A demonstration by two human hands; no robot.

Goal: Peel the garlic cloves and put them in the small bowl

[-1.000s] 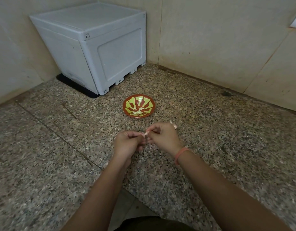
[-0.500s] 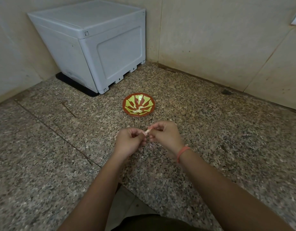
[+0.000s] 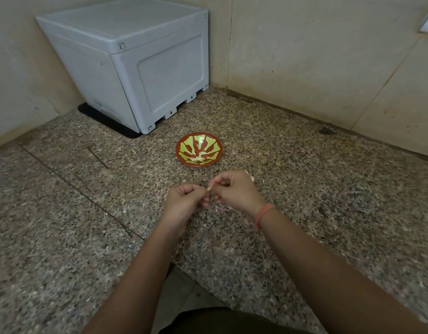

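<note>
Pale garlic clove point(image 3: 210, 187) between left grip point(image 3: 184, 200) and right grip point(image 3: 234, 190)

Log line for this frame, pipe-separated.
phase: peeling | left hand: grips garlic clove | right hand: pinches same clove | small bowl: holds peeled cloves

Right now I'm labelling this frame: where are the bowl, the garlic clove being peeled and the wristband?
bowl point(image 3: 209, 143), head view, inner wall.
garlic clove point(image 3: 210, 187), head view, pale exposed tip.
wristband point(image 3: 263, 214), head view, middle of band.
</note>
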